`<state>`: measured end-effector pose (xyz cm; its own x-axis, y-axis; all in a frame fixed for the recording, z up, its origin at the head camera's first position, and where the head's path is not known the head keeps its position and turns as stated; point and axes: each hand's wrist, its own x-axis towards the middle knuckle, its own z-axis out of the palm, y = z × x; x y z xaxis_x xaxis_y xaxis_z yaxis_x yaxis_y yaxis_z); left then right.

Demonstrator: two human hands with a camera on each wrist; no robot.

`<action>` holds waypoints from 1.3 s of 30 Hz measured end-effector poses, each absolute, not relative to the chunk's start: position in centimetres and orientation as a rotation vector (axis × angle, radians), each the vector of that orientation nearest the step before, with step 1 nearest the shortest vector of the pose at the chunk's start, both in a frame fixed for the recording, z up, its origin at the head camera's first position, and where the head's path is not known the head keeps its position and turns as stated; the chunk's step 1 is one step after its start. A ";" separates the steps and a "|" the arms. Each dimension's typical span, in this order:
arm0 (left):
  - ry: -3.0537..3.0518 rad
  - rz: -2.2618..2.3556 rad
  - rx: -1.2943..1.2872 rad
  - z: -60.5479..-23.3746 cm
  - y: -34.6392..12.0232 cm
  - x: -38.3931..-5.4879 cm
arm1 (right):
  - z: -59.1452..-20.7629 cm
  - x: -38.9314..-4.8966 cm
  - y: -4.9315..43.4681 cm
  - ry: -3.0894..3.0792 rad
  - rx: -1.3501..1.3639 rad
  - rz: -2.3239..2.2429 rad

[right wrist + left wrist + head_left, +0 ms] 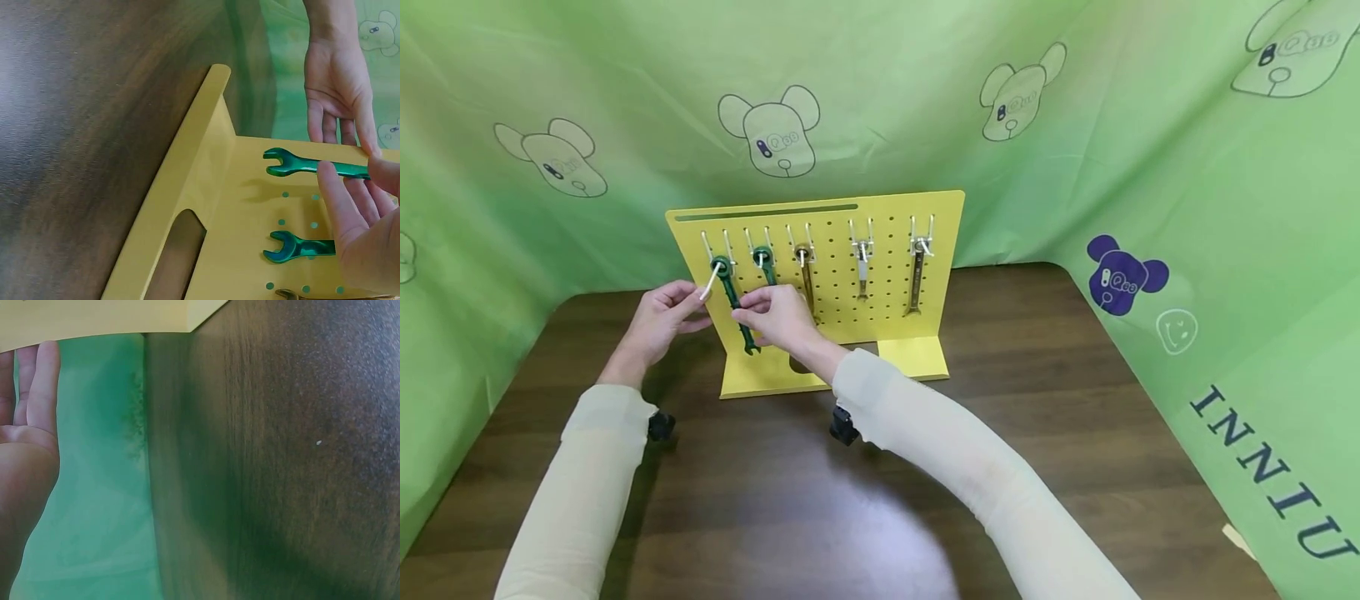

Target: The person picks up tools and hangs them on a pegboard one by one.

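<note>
A green combination wrench (730, 292) hangs by its ring end on the leftmost white hook (709, 282) of a yellow pegboard (880, 325). My right hand (781, 317) pinches its shank between thumb and fingers, and the open jaw end points down below the fingertips. At the board's left edge, my left hand (664, 321) holds on with the thumb in front and the other fingers partly hidden behind. Its thumb lies beside the hook's tip. A second green wrench (300, 246) hangs next to the first, partly covered by my right hand.
Farther right on the board hang a bronze-coloured wrench (807, 279), a short silver wrench (862, 271) and a longer dark wrench (917, 279), each on its own hook. The board stands on a brown wooden table (760, 500). Green printed cloth (887, 100) surrounds the table.
</note>
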<state>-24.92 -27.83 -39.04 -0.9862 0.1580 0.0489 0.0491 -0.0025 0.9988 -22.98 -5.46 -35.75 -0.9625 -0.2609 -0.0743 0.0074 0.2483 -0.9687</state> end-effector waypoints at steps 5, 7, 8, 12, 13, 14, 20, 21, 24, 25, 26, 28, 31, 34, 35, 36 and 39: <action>2.189 2.161 0.234 -38.7 -28.1 -25.3 | -35.6 -22.9 -5.4 2.311 -0.346 -1.793; 2.189 2.151 0.233 -38.6 -28.2 -25.4 | -35.6 -22.8 -5.3 2.317 -0.381 -1.772; 2.190 2.143 0.226 -38.6 -28.3 -25.4 | -35.6 -22.8 -5.2 2.313 -0.394 -1.761; 2.193 2.123 0.193 -38.8 -28.4 -25.1 | -35.5 -22.7 -4.8 2.273 -0.435 -1.730; 2.193 2.126 0.194 -38.8 -28.4 -25.1 | -35.5 -22.6 -4.6 2.261 -0.446 -1.731; 2.194 2.130 0.198 -38.8 -28.3 -25.0 | -35.4 -22.6 -4.4 2.250 -0.462 -1.735; 2.157 2.172 0.238 -39.0 -28.0 -24.9 | -35.2 -22.4 -3.1 2.227 -0.522 -1.723; 2.150 2.176 0.241 -39.0 -28.0 -24.9 | -35.2 -22.4 -2.9 2.222 -0.527 -1.718; 2.143 2.186 0.255 -39.0 -27.9 -24.9 | -35.2 -22.4 -2.3 2.211 -0.528 -1.715; 2.136 2.194 0.260 -38.9 -27.8 -24.9 | -35.1 -22.4 -2.0 2.203 -0.522 -1.718; 2.128 2.200 0.268 -38.9 -27.8 -24.9 | -35.0 -22.4 -1.7 2.199 -0.521 -1.716; 2.130 2.205 0.279 -38.8 -27.8 -25.0 | -34.8 -22.5 -1.1 2.191 -0.523 -1.712; 2.132 2.210 0.282 -38.6 -27.8 -25.0 | -34.4 -22.7 0.2 2.163 -0.538 -1.710; 2.130 2.214 0.283 -38.5 -27.8 -25.0 | -34.1 -22.9 1.7 2.144 -0.552 -1.712; 2.126 2.216 0.280 -38.5 -27.8 -25.0 | -34.1 -22.9 2.3 2.141 -0.556 -1.715; 2.118 2.219 0.277 -38.4 -27.8 -25.0 | -34.0 -23.0 2.9 2.137 -0.557 -1.721; 2.128 2.208 0.267 -38.3 -27.7 -25.0 | -33.6 -23.1 4.8 2.145 -0.578 -1.700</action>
